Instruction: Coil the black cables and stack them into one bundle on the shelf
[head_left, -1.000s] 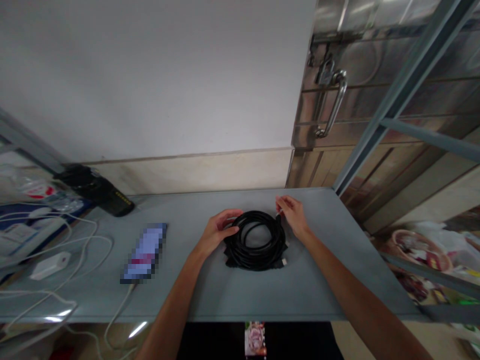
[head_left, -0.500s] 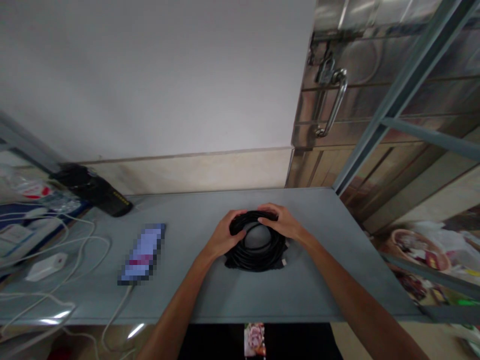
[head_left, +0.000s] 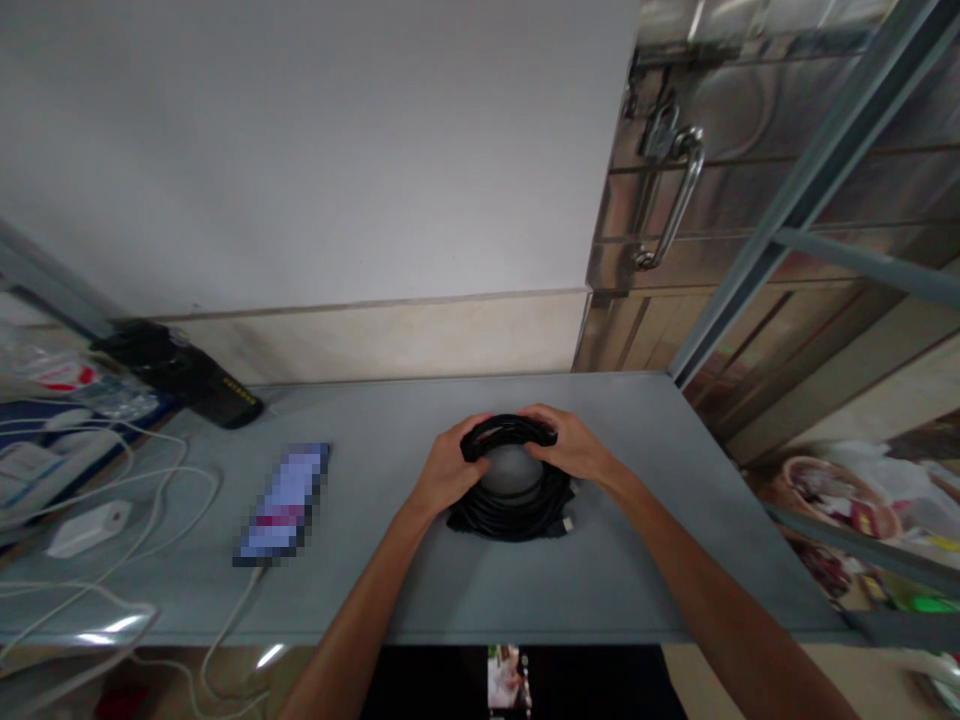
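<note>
A thick coil of black cable (head_left: 510,515) lies on the grey tabletop (head_left: 645,600), with a small light plug end showing at its lower right. My left hand (head_left: 452,465) grips the coil's upper left side, thumb inside the ring and fingers around the outside. On the upper right side my right hand (head_left: 566,442) holds the coil the same way, its thumb over the inner edge. Grey tabletop shows through the ring's centre. The fingertips on the far side are partly hidden by the cable.
A pixelated phone (head_left: 285,503) with a white cord lies left of the coil. Farther left are a black bottle (head_left: 184,372), a white adapter (head_left: 90,528), loose white cables and a plastic bottle. Grey metal posts (head_left: 780,220) rise at the right edge, beyond which sits a basket (head_left: 840,498).
The upper strands of the coil are bunched closer together between my hands, and its central opening looks clearer. Both hands keep their hold, and the view has shifted slightly.
</note>
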